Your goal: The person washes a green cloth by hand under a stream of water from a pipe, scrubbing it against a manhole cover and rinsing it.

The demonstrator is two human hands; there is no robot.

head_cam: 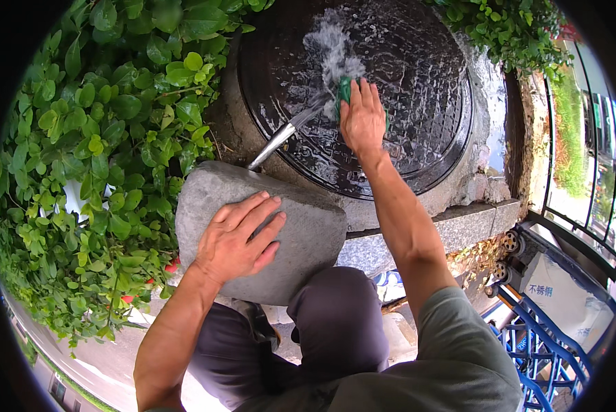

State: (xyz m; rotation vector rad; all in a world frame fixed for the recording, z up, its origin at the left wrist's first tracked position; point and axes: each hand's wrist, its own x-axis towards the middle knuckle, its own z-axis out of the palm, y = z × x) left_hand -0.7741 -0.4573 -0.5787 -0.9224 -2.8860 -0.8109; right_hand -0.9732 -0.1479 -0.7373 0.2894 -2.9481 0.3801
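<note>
Under my right hand (365,121) a green scouring pad or cloth (345,90) is pressed on a wet, dark round manhole cover (416,98); the pad shows at the fingertips and along the hand's right edge. Water streams from a metal pipe or nozzle (274,144) across the cover and splashes up beside the pad. The lower end of the pipe is hidden behind a large grey stone (308,232). Spread flat on top of that stone, my left hand (243,237) holds nothing.
Leafy green shrubs (96,123) crowd the left side, with more foliage (509,31) at top right. A granite kerb (462,224) runs below the cover. To the lower right lies a blue folding trolley (532,329) with small wheels, near a dark metal railing (570,221).
</note>
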